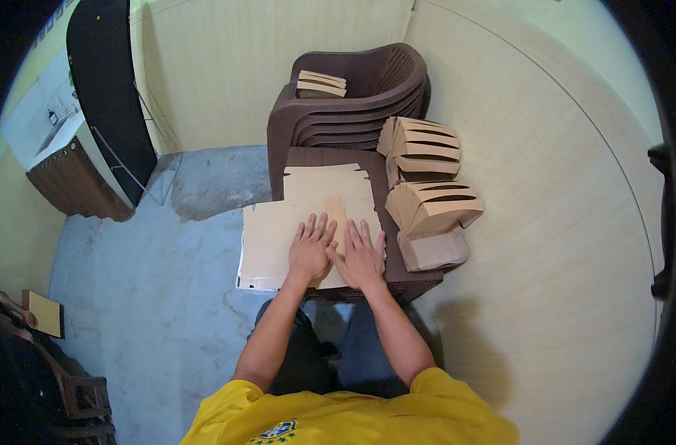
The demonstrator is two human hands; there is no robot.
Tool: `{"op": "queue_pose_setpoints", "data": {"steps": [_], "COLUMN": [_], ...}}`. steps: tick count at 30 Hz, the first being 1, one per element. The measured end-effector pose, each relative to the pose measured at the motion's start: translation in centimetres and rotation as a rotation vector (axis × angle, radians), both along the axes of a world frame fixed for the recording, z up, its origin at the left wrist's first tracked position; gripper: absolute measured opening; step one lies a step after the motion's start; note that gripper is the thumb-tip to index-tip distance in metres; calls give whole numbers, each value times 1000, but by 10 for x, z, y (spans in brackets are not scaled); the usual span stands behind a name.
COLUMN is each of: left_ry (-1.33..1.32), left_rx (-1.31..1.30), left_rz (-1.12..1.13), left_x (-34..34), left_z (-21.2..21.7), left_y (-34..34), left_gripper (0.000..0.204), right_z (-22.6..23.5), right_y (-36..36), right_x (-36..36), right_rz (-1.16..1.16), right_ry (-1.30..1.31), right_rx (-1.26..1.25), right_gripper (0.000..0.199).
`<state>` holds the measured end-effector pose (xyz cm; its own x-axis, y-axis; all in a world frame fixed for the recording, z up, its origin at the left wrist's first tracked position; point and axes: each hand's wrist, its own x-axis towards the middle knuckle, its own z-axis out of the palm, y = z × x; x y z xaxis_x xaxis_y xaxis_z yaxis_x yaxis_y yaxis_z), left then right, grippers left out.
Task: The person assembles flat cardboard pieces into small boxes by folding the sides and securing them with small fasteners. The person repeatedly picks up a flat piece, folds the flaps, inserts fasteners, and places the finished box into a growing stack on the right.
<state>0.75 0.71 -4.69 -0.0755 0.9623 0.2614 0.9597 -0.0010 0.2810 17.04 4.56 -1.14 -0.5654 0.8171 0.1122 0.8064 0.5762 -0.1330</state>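
Head view. Noted at frame centre: left hand (310,252) and right hand (362,258), pressed flat with fingers extended, gripping nothing. Located between and partly under them: brown strip (335,210), lying on pale cardboard sheet (267,237). Judged already shaped: slatted bundles (436,215) right of centre, smaller bundle (321,83) at upper centre. Judged unfinished: strip, flat and unfolded. Found jutting leftward past brown support (394,256): sheet edge, above blue floor (145,297). Judged free for moving leftward; restricted rightward by bundles, upward by chair stack (277,133).
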Motion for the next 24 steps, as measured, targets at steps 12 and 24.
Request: {"op": "queue_pose_setpoints", "data": {"steps": [12, 24], "left_ry": [-106, -433], "left_rx": [28, 206], "left_rz": [77, 87], "left_x": [4, -29], "left_z": [11, 6], "left_y": [-2, -22], "left_gripper": [64, 59], "right_z": [6, -9], "right_y": [47, 10], "right_x": [-27, 39], "right_rz": [-14, -333], "right_ry": [130, 769], "right_rx": [-252, -162], "right_gripper": [102, 73]}}
